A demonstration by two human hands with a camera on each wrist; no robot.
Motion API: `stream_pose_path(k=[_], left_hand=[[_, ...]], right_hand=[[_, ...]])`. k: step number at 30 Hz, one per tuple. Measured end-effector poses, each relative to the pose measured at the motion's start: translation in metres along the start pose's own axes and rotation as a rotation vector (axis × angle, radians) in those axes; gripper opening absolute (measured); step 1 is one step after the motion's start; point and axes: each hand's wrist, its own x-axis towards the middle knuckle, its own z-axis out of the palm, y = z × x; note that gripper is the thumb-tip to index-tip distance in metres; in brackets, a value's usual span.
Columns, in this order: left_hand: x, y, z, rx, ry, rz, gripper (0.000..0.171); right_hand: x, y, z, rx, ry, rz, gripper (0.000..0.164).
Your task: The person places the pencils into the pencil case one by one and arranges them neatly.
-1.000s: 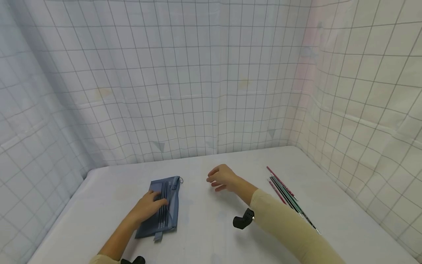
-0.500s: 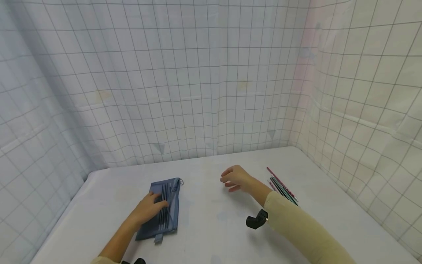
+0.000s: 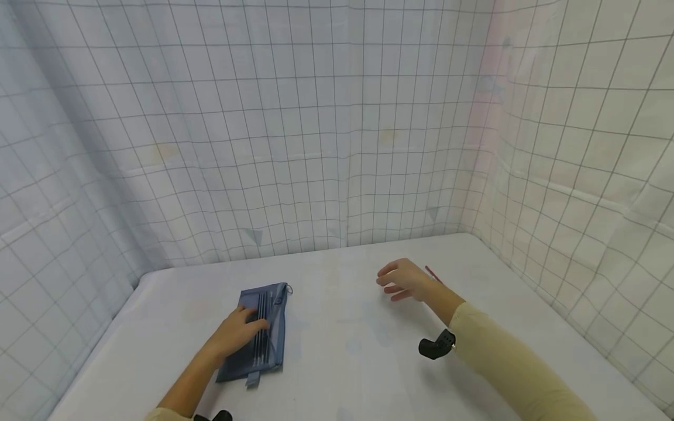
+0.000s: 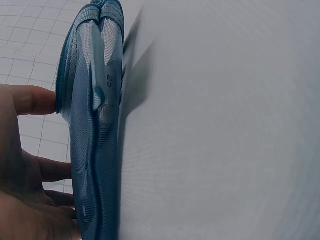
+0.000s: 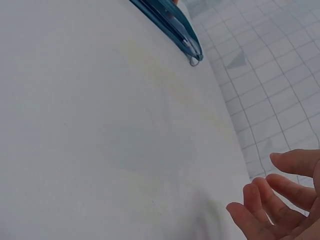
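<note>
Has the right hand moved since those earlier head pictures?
Yes: the right hand moved rightward in the head view, away from the stationary blue pouch.

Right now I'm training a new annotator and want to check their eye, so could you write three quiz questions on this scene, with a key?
1. Which hand touches the blue pouch?
2. True or false: the right hand holds nothing.
3. In the head view, at which corner of the pouch is the ring?
A) near left
B) far right
C) far left

Key: 1. The left hand. 2. True. 3. B.
</note>
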Motion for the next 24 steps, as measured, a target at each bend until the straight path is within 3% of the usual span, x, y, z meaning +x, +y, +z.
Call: stream_pose_path(k=[15,24], left_hand=[[-0.002,0.002,0.000,-0.003,-0.002,-0.011,0.075],[-0.001,0.000,-0.001,-0.008,-0.002,-0.002,0.076]], right_hand=[[-0.004,0.030,-0.051,-0.010,0.018,0.012,0.036],[-0.010,0.040,-0.071,-0.042,0.058,0.012,0.039]])
